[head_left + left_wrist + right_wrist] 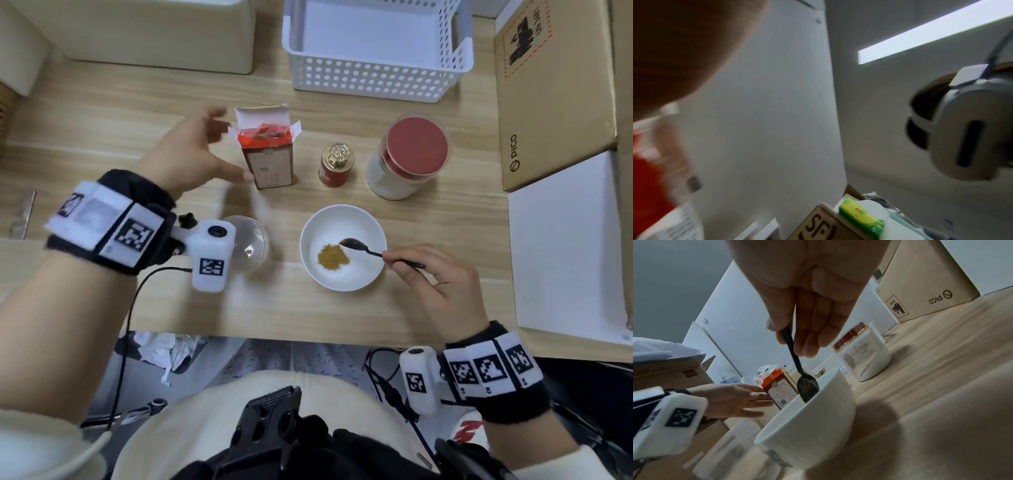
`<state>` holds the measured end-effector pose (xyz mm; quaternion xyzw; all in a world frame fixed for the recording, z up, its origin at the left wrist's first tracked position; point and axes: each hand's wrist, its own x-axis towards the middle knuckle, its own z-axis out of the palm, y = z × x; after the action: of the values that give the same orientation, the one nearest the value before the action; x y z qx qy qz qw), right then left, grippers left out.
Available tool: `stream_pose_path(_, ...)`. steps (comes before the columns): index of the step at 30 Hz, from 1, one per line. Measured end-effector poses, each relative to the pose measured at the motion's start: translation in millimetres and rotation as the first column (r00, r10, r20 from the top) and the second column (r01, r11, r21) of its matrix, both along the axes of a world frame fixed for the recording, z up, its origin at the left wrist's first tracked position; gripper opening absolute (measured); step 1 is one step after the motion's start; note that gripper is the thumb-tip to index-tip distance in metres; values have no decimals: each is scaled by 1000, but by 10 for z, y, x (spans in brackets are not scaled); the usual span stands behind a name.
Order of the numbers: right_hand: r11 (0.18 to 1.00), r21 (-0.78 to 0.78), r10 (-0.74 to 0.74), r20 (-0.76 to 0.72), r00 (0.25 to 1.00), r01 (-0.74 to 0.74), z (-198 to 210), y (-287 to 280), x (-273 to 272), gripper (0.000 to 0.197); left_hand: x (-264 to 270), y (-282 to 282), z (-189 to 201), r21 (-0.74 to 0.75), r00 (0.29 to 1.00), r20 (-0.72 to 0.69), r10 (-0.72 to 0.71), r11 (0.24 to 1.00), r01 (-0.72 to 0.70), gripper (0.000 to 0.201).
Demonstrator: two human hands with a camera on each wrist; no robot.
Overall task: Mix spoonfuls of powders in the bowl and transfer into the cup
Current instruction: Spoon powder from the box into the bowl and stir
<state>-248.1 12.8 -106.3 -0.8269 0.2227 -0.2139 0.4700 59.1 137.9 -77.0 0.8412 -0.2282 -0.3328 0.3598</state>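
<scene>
We read "PICO" printed on the cardboard box at the table's right edge. Our right hand pinches a thin black plastic spoon, its tip inside the round white bowl above a small heap of yellow-brown powder. Our left hand, fingers spread wide, sits beside the opened red carton, thumb at its base. The clear cup stands left of the bowl, a red-lidded jar behind.

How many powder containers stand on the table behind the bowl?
3, in a row: an opened red-and-white carton at the left, by the left hand; a small red tin with gold lid in the middle; a red-lidded clear jar at the right.
</scene>
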Motion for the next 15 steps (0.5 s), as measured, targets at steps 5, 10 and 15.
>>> stream_pose_path(5, 998, -41, 53, -89, 995, -56, -30, -21, 17, 18, -392, 340, 527, -477, 987, -124, 100, 867, -147, 54)
stream_pose_path(10, 972, -61, 217, -116, 969, -225, -147, 42, 212, 18, -1139, 311, 254, -258, 808, -584, -76, 961, -96, 15)
stream_pose_path(15, 977, -151, 134, -125, 983, -152, -121, -122, 174, 23, -1256, 372, -108, -1, 642, -757, 124, 982, -191, 25)
